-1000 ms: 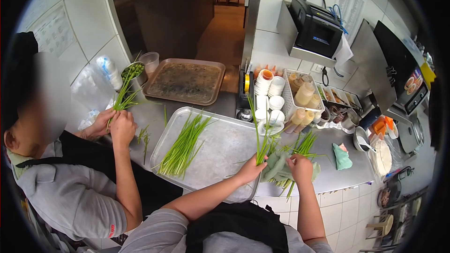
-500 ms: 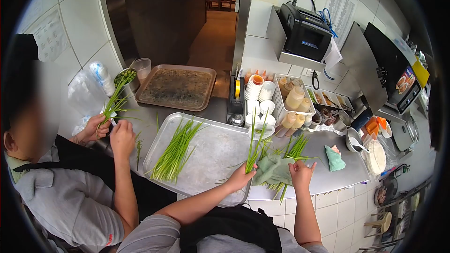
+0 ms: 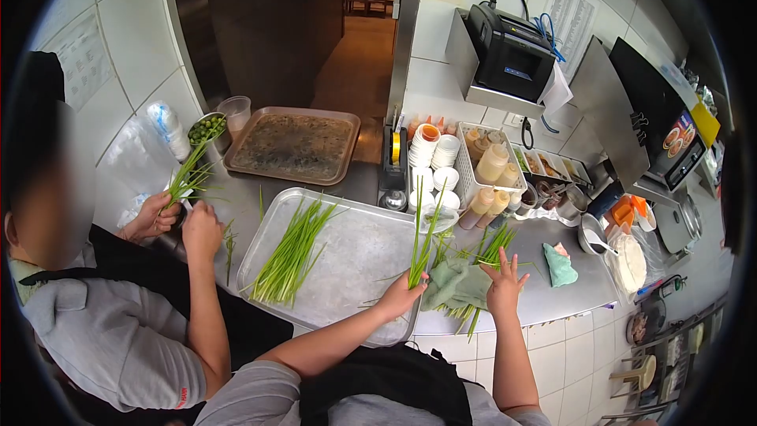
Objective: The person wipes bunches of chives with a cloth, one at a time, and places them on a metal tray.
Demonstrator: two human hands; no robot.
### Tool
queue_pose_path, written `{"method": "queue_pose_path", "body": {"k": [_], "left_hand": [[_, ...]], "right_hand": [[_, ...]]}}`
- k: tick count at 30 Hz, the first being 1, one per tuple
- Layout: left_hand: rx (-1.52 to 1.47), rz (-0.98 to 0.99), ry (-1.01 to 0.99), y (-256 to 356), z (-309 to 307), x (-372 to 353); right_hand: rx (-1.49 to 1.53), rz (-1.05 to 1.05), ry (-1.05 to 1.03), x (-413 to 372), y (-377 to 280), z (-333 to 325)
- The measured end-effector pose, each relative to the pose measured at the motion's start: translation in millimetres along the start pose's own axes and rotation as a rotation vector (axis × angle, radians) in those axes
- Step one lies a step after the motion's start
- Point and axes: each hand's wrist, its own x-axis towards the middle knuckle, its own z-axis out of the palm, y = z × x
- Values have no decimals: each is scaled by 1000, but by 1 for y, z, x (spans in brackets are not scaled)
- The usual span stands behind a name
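My left hand (image 3: 402, 297) is closed round a small bunch of green chives (image 3: 421, 244), held upright over the right edge of a metal tray (image 3: 367, 241). On that tray lies a larger pile of chives (image 3: 293, 256). My right hand (image 3: 505, 282) is spread, fingers apart, just above a green cloth (image 3: 457, 284). This cloth lies across another bunch of chives (image 3: 497, 246), whose ends stick out on both sides. Nothing shows in the right hand's fingers.
At left a co-worker's hands (image 3: 201, 229) hold chives (image 3: 188, 173). A brown tray (image 3: 292, 146) sits behind. Sauce bottles (image 3: 493, 164), white cups (image 3: 423, 150) and a tape dispenser (image 3: 393, 162) line the back. A folded cloth (image 3: 560, 266) and bowl (image 3: 591, 235) lie at right.
My right hand has opened from a pinch, its fingers now spread over the cloth. My left hand keeps its bunch in nearly the same place. The view has shifted slightly.
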Motion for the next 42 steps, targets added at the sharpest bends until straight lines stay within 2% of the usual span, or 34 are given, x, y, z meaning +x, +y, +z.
{"method": "queue_pose_path", "body": {"k": [1, 4, 6, 14, 16, 17, 19, 26, 28, 30, 33, 35, 37, 38, 40, 41, 42], "left_hand": [[-22, -56, -16, 4, -1, -1], [-24, -19, 21, -2, 1, -1], [-32, -36, 20, -4, 1, -1], [-79, -65, 20, -12, 2, 2], [-13, 209, 97, -32, 6, 9], [-14, 209, 97, -35, 6, 9], [-71, 15, 20, -17, 2, 3], [-141, -186, -44, 10, -3, -3], [-394, -385, -111, 12, -5, -3], [-453, -349, -140, 10, -7, -4], [-501, -299, -167, 6, -3, -2], [-490, -288, -168, -1, 2, 0], [-347, -152, -210, -7, 8, 3], [-348, -153, -215, -10, 9, 2], [-391, -172, -260, 4, 7, -2], [-391, -174, -262, 10, 5, -2], [-398, -215, -250, 16, 3, -1]], "right_hand": [[-1, -1, 0, 0, -2, -1], [-4, 7, 48, -1, -10, -5], [-51, 14, -10, 0, -11, -8], [-22, 59, -20, -1, -19, -13], [-34, 56, -21, 0, -19, -12], [-35, 55, -18, 0, -18, -11], [-36, 55, -16, 0, -17, -10], [-41, 27, 25, -4, -21, -13], [-62, 7, 61, -5, -18, -8], [225, 92, -400, -5, -5, 12], [160, -9, -375, -27, -34, 25], [136, 30, -327, -30, -43, 42], [67, 74, -262, -27, -48, 49], [66, 78, -261, -26, -44, 52], [153, -74, -278, -21, -33, 57], [154, -72, -278, -21, -27, 58], [542, -67, -212, -23, -23, 57]]}}
